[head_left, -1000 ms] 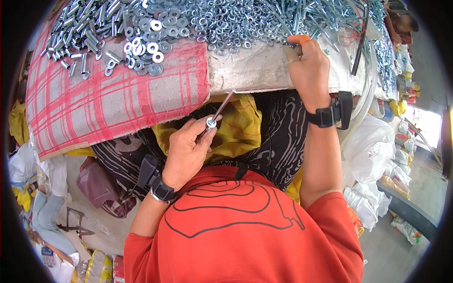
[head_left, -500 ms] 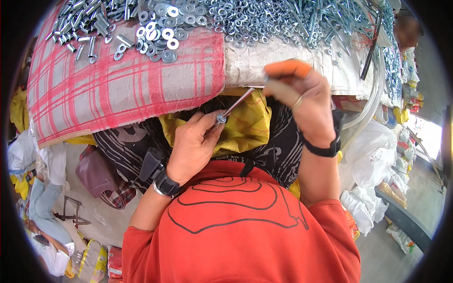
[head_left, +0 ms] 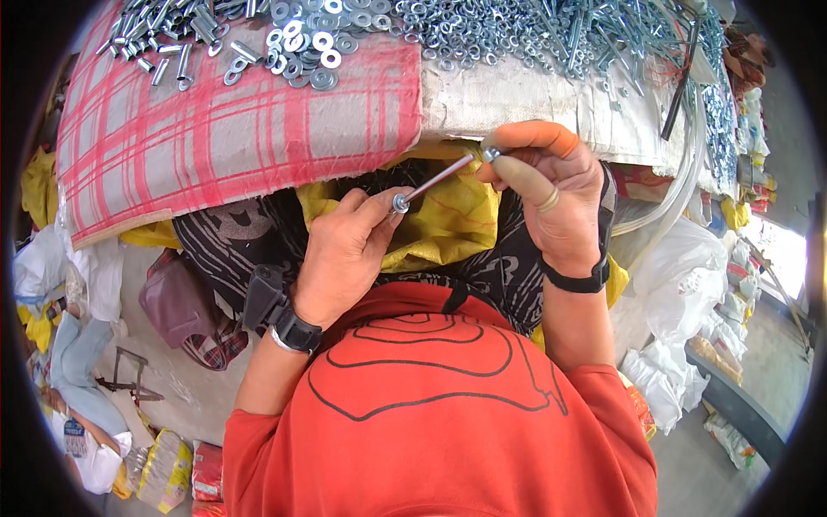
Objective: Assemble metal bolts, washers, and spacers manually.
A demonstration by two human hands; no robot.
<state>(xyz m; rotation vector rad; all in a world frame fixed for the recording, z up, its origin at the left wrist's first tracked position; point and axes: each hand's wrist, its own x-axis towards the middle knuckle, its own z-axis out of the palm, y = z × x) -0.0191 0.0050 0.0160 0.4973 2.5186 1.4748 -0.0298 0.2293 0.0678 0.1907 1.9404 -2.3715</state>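
My left hand (head_left: pixel 345 254) is closed around the lower end of a slim metal bolt (head_left: pixel 441 178), which slants up to the right. A round washer (head_left: pixel 400 203) sits on the bolt beside my thumb and forefinger. In a pinch between thumb and forefinger, my right hand (head_left: pixel 562 202) has a small shiny nut (head_left: pixel 491 154), just off the bolt's free tip. An orange cover wraps that forefinger and a beige one the thumb. Below both hands, a yellow cloth sack (head_left: pixel 448 237) lies over my lap.
Ahead is a work surface with red checked cloth (head_left: pixel 215 129) and white sacking (head_left: pixel 500 103). On it lie metal sleeves (head_left: pixel 202 30), flat washers (head_left: pixel 297 56), small rings (head_left: pixel 465 39) and long bolts (head_left: pixel 594 34). Clear tubing (head_left: pixel 680 189) hangs at the right; a maroon bag (head_left: pixel 177 297) stands left.
The right hand, blurred before, is now steady, and the nut shows in its fingers near the bolt's tip. My left hand still grips the bolt, shifted very slightly.
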